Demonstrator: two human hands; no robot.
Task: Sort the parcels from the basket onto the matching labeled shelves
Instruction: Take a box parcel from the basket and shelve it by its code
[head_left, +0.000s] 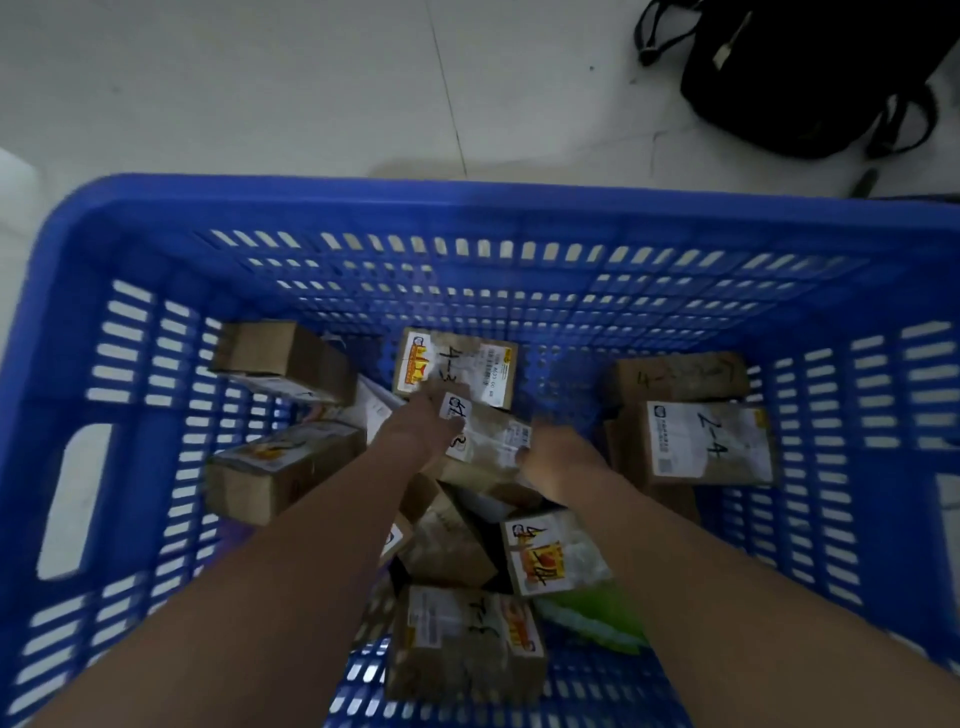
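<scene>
Now I'm at the picking step: both hands, left hand (423, 423) and right hand (558, 465), grip one parcel (491, 439) mid-basket (467, 208). Next I'd lift it clear and read its blurred label for the shelf.

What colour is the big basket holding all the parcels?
The basket is bright blue plastic with slotted walls, seen best in the head view.
</scene>
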